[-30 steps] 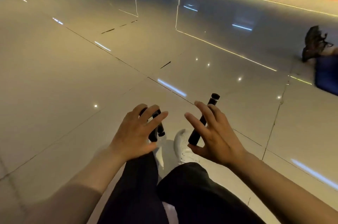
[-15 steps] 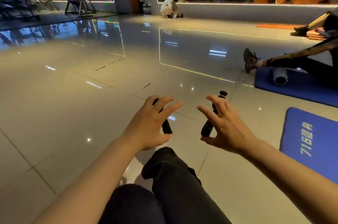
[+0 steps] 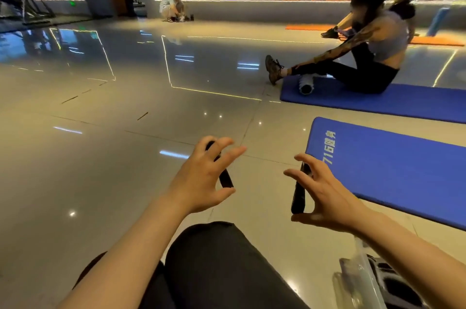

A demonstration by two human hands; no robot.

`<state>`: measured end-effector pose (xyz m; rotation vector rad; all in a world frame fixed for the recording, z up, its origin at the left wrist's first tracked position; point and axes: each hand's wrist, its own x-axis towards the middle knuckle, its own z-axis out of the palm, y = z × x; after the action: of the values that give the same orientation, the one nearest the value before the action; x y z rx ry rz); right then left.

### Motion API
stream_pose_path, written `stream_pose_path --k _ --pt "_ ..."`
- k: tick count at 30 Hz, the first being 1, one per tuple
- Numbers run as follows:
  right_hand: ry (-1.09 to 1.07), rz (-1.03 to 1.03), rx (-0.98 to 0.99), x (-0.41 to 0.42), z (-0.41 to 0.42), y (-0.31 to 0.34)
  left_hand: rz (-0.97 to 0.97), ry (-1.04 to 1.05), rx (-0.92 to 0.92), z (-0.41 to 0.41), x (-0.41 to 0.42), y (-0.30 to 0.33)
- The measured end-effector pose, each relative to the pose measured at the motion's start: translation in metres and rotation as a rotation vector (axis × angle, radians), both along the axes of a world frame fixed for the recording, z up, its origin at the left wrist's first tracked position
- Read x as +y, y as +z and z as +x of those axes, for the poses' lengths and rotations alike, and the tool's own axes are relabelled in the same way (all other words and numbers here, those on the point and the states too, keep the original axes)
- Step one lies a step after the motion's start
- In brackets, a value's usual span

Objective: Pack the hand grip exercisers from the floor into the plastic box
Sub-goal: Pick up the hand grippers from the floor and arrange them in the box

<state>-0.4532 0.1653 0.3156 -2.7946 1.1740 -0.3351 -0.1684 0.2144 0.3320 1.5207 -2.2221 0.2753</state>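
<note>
Both hands are raised over the glossy tile floor (image 3: pixel 100 157), each holding one black handle of a hand grip exerciser. Left hand (image 3: pixel 201 182) has its palm against the left handle (image 3: pixel 225 179), fingers spread and only loosely bent, thumb just under the handle's lower end. Right hand (image 3: pixel 325 197) pinches the right handle (image 3: pixel 298 195), thumb at the bottom end, fingers curved around the top. Whether the handles join is hidden. Below the right forearm sits a clear plastic box (image 3: pixel 363 281), blurred. Just beyond the right hand lies a blue mat (image 3: pixel 393 170).
</note>
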Motion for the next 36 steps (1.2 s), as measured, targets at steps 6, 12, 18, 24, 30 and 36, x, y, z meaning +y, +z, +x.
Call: stream_pose_path --k 6,12,18,24,30,36 --pt "-0.204 0.15 -0.025 0.016 -0.101 -0.034 0.094 -0.201 -0.037 -0.089 -0.046 -0.027" --pt "-0.513 0.241 -0.133 0.059 -0.211 -0.061 0.187 -0.465 -0.223 -0.18 -0.073 -0.044" --pt "-0.635 0.358 -0.107 0.125 -0.274 -0.086 0.286 -0.549 -0.348 -0.261 -0.056 -0.049" --pt "-0.706 0.618 -0.266 0.177 -0.298 -0.103 0.357 -0.563 -0.512 -0.319 -0.034 -0.029" --pt "-0.594 0.773 -0.455 0.169 -0.301 -0.125 0.3 -0.598 -0.518 -0.334 -0.026 -0.041" --pt "-0.348 0.905 -0.045 0.127 -0.32 -0.174 0.39 -0.622 -0.653 -0.341 -0.043 -0.08"
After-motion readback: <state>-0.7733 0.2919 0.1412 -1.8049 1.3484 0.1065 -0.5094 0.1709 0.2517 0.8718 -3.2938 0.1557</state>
